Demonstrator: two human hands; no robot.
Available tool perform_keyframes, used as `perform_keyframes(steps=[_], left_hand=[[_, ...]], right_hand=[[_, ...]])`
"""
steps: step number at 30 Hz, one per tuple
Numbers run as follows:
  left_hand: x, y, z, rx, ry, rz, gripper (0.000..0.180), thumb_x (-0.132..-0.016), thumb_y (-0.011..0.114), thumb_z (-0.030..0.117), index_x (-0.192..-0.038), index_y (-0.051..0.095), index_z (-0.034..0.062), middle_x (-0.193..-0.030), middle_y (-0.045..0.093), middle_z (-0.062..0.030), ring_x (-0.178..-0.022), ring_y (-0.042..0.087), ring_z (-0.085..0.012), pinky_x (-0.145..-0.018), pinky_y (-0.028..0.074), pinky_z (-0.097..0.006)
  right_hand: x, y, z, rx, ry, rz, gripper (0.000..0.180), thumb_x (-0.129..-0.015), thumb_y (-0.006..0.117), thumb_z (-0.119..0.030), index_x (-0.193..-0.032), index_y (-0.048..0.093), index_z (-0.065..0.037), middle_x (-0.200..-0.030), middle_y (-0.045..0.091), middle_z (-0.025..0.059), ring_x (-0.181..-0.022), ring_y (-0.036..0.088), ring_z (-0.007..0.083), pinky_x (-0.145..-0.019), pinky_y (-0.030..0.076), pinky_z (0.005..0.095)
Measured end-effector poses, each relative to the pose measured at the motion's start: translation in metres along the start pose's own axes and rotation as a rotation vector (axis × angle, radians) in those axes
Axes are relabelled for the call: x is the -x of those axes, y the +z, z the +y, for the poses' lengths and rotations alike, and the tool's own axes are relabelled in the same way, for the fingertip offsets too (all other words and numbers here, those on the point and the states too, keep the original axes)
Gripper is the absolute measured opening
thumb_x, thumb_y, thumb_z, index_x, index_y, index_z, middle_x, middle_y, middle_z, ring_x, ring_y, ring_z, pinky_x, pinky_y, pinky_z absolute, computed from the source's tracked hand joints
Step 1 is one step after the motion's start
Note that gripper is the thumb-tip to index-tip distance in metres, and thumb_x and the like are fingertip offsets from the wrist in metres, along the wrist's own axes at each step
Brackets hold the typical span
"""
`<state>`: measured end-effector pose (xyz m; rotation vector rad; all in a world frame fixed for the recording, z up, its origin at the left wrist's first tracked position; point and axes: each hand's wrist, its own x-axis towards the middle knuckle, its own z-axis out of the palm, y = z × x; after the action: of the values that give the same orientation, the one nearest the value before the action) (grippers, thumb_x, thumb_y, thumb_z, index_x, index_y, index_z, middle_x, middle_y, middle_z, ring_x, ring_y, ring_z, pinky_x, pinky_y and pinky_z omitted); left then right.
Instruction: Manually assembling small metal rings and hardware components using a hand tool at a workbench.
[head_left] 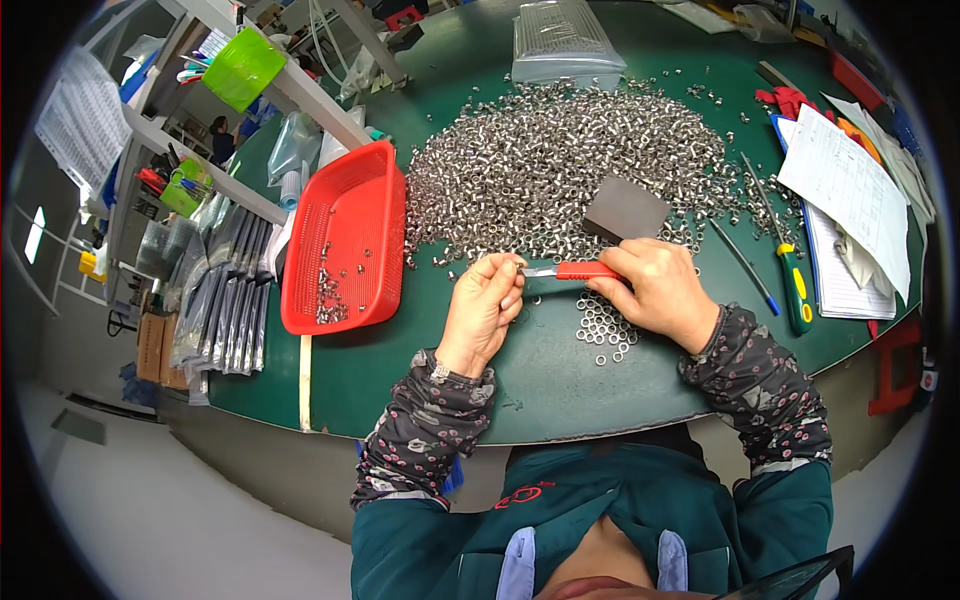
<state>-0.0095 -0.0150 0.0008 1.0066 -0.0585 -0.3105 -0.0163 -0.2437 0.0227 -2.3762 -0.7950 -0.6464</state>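
My left hand (pixel 478 312) is closed in a pinch on a small metal part (pixel 521 265), mostly covered by the fingertips. Wrapped round the red handle of a utility knife (pixel 583 270) is my right hand (pixel 664 290); the blade points left and meets the pinched part, though exact contact is too small to tell. Just beyond both hands spreads a big heap of small silvery metal rings (pixel 550 160). A dark grey block (pixel 628 208) rests at the heap's near right side. Below the knife, several loose rings (pixel 602 328) lie on the green table (pixel 560 400).
To the left, a red plastic basket (pixel 393 220) holds a few metal parts. A pen (pixel 745 266), a screwdriver (pixel 795 285) with yellow-green handle, and papers (pixel 850 170) lie right. A clear plastic package (pixel 566 55) stands behind the heap; wrapped bundles (pixel 230 290) stand far left.
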Motion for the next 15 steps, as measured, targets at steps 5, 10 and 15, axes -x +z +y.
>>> perform_keyframes(steps=[5, 10, 15], left_hand=[[0.0005, 0.0032, -0.0007, -0.066, 0.023, 0.037, 0.015, -0.091, 0.053, 0.014, -0.096, 0.056, 0.0009, -0.075, 0.052, -0.0026, -0.051, 0.037, -0.0033, -0.038, 0.027, -0.015], [0.001, 0.0037, 0.0003, -0.064, 0.015, 0.064, 0.014, -0.091, 0.053, 0.015, -0.095, 0.056, 0.0013, -0.074, 0.052, -0.0026, -0.051, 0.037, -0.0032, -0.038, 0.027, -0.015], [-0.0002, 0.0017, 0.0008, -0.067, -0.011, 0.061, 0.015, -0.092, 0.052, 0.016, -0.095, 0.056, 0.0015, -0.074, 0.052, -0.0027, -0.051, 0.037, -0.0033, -0.038, 0.027, -0.015]], right_hand=[[0.0006, 0.0003, -0.0006, 0.068, -0.021, 0.026, 0.02, -0.074, 0.067, -0.027, -0.071, 0.057, -0.009, -0.061, 0.052, 0.0053, -0.058, 0.057, 0.0235, -0.05, 0.044, 0.038], [-0.0013, -0.001, -0.0012, 0.123, -0.052, 0.033, 0.02, -0.072, 0.068, -0.026, -0.071, 0.057, -0.01, -0.061, 0.05, 0.0042, -0.057, 0.055, 0.0218, -0.05, 0.043, 0.0365], [-0.004, -0.0029, -0.0012, 0.204, -0.125, 0.078, 0.022, -0.068, 0.07, -0.025, -0.071, 0.055, -0.01, -0.06, 0.047, 0.0027, -0.057, 0.052, 0.0198, -0.05, 0.041, 0.0338]])
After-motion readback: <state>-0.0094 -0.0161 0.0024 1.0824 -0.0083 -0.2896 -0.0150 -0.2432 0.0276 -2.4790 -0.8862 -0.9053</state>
